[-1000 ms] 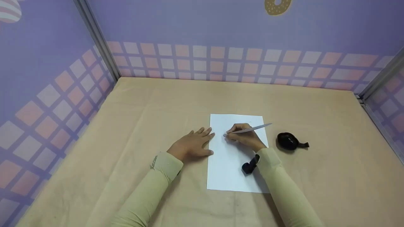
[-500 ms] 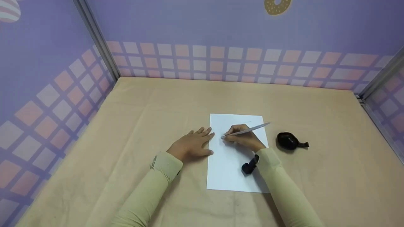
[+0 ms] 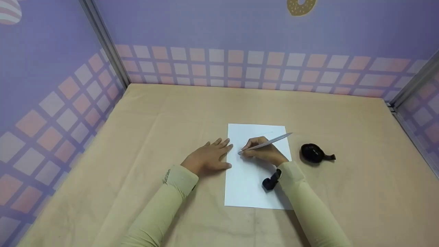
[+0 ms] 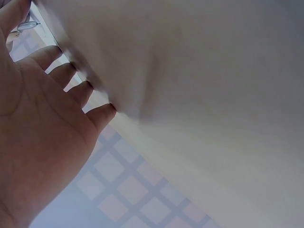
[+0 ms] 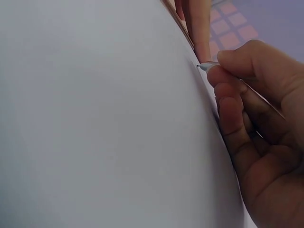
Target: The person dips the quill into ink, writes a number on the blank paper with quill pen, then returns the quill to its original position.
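Observation:
A white sheet of paper point(image 3: 243, 187) lies on the table in the head view. My right hand point(image 3: 263, 151) pinches a slim pale pen point(image 3: 276, 139) between thumb and fingers, its upper end slanting up to the right. In the right wrist view the pen's dark point point(image 5: 199, 65) is right at the paper's surface, with the other fingers curled beneath. A faint line shows on the sheet near its top right. My left hand point(image 3: 208, 157) rests flat with fingers spread, fingertips at the sheet's left edge. The left wrist view shows its palm point(image 4: 42, 114) and straight fingers.
Right of the paper sits a small, glossy black dish with a short handle point(image 3: 312, 153). A black wrist camera point(image 3: 269, 184) on the right cuff hangs over the sheet. Beige cloth point(image 3: 171, 113) covers the table, with patterned walls point(image 3: 219, 65) behind and at the sides.
The right hand and pen point have shifted slightly left and toward the person across the paper. The left hand, paper and black dish have stayed in place.

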{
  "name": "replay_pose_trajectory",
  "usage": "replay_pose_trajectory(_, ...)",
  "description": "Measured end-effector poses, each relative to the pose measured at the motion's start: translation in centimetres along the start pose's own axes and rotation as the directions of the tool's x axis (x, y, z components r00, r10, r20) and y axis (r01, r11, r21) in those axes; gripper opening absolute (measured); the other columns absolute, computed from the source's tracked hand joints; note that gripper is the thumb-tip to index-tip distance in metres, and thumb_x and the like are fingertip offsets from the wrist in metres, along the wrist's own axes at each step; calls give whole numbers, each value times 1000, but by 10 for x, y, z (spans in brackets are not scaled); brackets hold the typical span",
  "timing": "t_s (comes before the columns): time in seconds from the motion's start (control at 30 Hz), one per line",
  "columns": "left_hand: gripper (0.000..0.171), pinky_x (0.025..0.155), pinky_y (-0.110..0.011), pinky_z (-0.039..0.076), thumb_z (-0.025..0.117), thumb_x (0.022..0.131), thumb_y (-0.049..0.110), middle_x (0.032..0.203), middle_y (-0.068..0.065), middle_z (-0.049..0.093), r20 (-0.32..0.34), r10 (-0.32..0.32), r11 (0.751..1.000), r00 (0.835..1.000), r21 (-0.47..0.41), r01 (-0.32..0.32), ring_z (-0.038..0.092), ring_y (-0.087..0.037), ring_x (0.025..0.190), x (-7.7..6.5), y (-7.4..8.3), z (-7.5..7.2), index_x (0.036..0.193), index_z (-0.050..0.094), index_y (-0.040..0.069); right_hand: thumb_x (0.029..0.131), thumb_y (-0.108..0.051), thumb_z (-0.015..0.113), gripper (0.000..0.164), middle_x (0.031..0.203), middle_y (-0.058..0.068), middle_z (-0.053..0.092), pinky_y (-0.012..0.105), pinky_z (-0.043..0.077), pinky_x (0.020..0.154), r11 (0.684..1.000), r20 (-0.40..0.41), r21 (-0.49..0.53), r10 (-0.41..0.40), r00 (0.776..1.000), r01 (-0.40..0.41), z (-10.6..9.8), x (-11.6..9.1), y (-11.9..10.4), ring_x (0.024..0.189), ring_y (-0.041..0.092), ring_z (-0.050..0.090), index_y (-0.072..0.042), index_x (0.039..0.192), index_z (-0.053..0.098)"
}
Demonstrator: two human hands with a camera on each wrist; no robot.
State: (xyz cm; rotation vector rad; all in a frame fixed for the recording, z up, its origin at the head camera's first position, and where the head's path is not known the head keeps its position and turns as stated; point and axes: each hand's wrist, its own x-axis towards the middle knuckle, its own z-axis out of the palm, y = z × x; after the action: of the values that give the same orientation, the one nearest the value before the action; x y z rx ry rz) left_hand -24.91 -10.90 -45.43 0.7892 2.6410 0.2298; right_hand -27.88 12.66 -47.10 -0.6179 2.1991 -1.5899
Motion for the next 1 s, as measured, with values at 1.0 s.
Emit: replay_pose_trajectory(1.0,76,121,-50,11,47,93,56,163,3,8,-4,-32,999,999,-18,32,6,-24,151,0,2,0,155,19,22,81,-6,74,17,80,-8,72,17,44,68,998,178,-33,-52,983,59,3,0,9,73,4,57,6,91,69)
